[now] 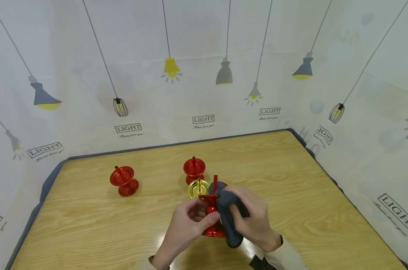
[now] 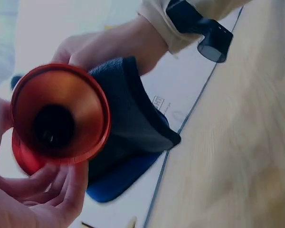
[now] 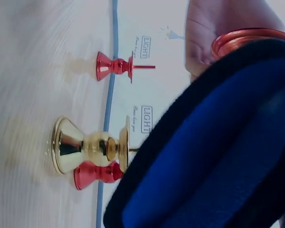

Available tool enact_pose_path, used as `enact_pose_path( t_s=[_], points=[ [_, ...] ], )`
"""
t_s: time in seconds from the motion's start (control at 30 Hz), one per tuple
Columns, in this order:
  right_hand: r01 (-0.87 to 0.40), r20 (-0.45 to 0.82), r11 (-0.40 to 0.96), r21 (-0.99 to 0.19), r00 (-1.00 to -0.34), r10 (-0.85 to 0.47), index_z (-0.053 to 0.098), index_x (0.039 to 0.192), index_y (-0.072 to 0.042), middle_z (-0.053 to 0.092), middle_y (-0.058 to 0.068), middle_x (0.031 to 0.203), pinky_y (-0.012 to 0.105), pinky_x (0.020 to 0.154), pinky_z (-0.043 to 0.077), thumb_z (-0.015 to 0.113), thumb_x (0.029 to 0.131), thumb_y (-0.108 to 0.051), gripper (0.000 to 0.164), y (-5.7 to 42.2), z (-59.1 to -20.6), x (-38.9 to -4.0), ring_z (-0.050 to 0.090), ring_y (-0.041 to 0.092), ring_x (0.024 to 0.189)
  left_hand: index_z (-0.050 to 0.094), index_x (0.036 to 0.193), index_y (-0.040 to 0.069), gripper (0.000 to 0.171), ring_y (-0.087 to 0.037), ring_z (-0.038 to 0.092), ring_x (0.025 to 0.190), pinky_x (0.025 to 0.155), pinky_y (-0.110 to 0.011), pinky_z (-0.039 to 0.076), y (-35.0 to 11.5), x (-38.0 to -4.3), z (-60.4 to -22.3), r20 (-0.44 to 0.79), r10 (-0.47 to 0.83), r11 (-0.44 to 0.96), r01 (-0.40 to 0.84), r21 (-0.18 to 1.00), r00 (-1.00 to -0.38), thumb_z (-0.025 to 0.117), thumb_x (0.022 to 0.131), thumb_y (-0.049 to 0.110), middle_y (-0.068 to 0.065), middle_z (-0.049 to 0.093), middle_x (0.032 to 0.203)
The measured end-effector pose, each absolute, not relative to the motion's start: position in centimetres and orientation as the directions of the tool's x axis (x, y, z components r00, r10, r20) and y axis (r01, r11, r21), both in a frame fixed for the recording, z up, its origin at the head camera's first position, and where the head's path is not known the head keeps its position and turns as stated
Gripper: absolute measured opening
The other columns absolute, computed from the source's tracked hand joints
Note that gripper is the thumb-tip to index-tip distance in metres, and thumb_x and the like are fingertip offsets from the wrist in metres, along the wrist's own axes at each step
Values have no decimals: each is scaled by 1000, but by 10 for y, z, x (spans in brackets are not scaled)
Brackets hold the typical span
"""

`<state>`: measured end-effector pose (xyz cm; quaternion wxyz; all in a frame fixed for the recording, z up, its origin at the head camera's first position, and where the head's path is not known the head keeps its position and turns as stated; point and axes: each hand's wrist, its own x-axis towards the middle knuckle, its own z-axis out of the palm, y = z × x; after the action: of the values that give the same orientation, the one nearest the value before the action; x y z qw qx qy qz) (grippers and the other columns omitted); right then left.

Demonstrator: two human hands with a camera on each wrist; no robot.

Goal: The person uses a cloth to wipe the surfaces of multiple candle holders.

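A red metal candle holder (image 1: 215, 231) stands upright between my hands, its spike pointing up. My left hand (image 1: 185, 225) grips it by the stem, thumb across the front. In the left wrist view its hollow, flared base (image 2: 88, 102) faces the camera. Bunched in my right hand (image 1: 256, 219) is a dark blue-grey cloth (image 1: 231, 228), pinched between thumb and fingers and held against the holder's right side, just below and beside the dish. The cloth (image 3: 218, 142) covers much of the right wrist view and hides the right fingers there.
Just beyond my hands stands a gold candle holder (image 1: 198, 190), with a red one (image 1: 194, 169) close behind it. Another red candle holder (image 1: 124, 182) is farther left on the wooden table (image 1: 89, 225). A white backdrop (image 1: 204, 97) printed with lamps surrounds the table's back and sides.
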<state>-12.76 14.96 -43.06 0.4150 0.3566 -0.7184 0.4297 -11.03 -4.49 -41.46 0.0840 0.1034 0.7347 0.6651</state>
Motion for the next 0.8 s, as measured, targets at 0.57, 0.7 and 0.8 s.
enact_pose_path(
  t_s=[0.57, 0.7, 0.8],
  points=[
    [-860, 879, 271, -432, -469, -86, 66, 114, 10, 71, 20, 100, 19, 90, 54, 63, 99, -6, 22, 151, -434, -122, 70, 17, 94, 64, 121, 1, 33, -9, 65, 95, 88, -25, 53, -55, -113, -422, -55, 577, -251, -241, 938, -815, 61, 101, 28, 4, 69, 102],
    [-884, 916, 362, -297, -370, -154, 67, 110, 9, 71, 19, 99, 21, 96, 53, 60, 102, -15, 26, 153, -428, -125, 70, 24, 92, 68, 115, -2, 40, -14, 68, 90, 82, -24, 55, -48, -109, -415, -54, 391, 12, -53, 999, -919, 74, 93, 31, -4, 71, 98],
    [-903, 924, 327, -278, -345, -165, 67, 109, 10, 71, 19, 100, 23, 95, 53, 62, 101, -13, 25, 151, -428, -124, 70, 25, 92, 70, 114, -1, 35, -13, 68, 87, 80, -24, 56, -46, -108, -417, -32, 394, -8, -38, 999, -919, 73, 94, 28, -4, 72, 96]
  ],
)
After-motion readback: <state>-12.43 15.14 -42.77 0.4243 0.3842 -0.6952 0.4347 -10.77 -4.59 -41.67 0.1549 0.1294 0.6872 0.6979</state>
